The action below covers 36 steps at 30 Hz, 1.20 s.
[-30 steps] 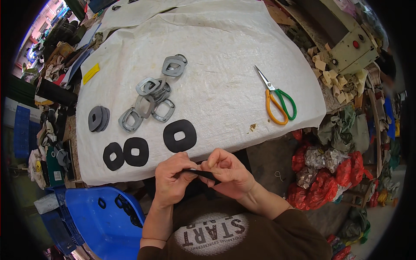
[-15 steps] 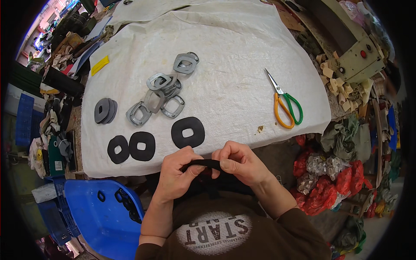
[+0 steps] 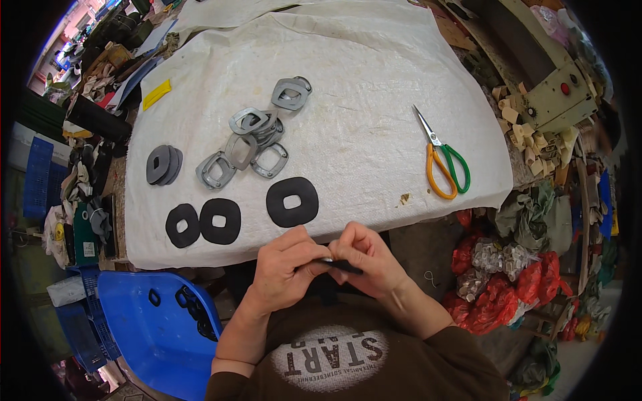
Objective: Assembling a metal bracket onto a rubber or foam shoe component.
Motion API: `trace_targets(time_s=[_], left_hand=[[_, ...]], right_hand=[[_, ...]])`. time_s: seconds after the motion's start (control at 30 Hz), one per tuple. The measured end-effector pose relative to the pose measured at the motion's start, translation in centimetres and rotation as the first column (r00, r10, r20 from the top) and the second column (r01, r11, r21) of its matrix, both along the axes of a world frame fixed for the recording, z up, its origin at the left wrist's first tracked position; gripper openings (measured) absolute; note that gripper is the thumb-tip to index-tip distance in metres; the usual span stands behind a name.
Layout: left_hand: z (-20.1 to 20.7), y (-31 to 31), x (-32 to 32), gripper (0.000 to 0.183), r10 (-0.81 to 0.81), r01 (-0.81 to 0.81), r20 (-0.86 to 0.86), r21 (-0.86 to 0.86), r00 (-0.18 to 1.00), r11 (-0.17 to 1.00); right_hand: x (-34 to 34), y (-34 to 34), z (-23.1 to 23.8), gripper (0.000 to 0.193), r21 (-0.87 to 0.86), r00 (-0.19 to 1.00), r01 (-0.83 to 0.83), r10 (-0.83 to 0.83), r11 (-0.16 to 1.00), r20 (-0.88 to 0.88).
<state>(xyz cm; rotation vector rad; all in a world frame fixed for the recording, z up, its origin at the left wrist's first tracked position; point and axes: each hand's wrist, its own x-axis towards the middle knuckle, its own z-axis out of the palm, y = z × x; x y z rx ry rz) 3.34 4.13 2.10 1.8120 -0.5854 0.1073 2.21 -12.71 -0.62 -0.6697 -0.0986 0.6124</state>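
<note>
Just off the front edge of the table, my left hand [image 3: 284,272] and my right hand [image 3: 372,259] are closed on a thin black piece [image 3: 347,267] seen almost edge-on. Fingertips hide much of it; a small shiny edge shows by my left thumb, and I cannot make out what that belongs to. Beyond my hands a black rounded-square ring [image 3: 305,212] lies flat on the white woven sheet [image 3: 364,134]. Two more black rings [image 3: 229,231] lie side by side farther left. Behind them are a stack of dark grey rings [image 3: 156,175] and a loose heap of grey metal frames [image 3: 239,155].
Scissors [image 3: 441,167] with orange and green handles lie at the right. A yellow strip [image 3: 157,95] is at the far left. Below the table's left corner stands a blue basin [image 3: 134,334] with small black rings. Red bags [image 3: 495,304] crowd the right side beside a machine box [image 3: 562,97].
The black piece was bowed between both hands; now it is tilted, with its black end sticking out under my right fingers. My hands have drawn closer together.
</note>
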Motion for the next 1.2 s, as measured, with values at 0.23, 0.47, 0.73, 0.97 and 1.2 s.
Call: trace_targets(time_s=[0.23, 0.47, 0.73, 0.97, 1.2], left_hand=[[0.3, 0.3, 0.5, 0.013, 0.082, -0.090, -0.173, -0.035, 0.981, 0.995], [-0.1, -2.7, -0.5, 0.025, 0.134, -0.351, -0.468, -0.415, 0.873, 0.839], [-2.6, -1.5, -0.9, 0.010, 0.097, -0.397, -0.510, -0.522, 0.855, 0.755], [-1.8, -1.0, -1.1, 0.011, 0.054, -0.344, -0.572, -0.411, 0.818, 0.844], [-0.6, -0.7, -1.1, 0.011, 0.079, -0.328, -0.576, -0.344, 0.814, 0.880]], right_hand=[[0.1, -0.9, 0.8, 0.019, -0.531, 0.733, 0.460, 0.034, 0.711, 0.680], [-0.8, 1.6, 0.6, 0.011, -0.447, 0.795, 0.593, -0.397, 0.670, 0.459], [-0.1, 0.6, -0.1, 0.019, -0.481, 0.672, 0.653, -0.153, 0.585, 0.725], [1.0, -1.0, -1.9, 0.026, -0.306, 0.952, 0.218, -0.132, 0.927, 0.278], [0.9, -0.5, -0.2, 0.021, -0.272, 0.946, 0.263, -0.192, 0.926, 0.261]])
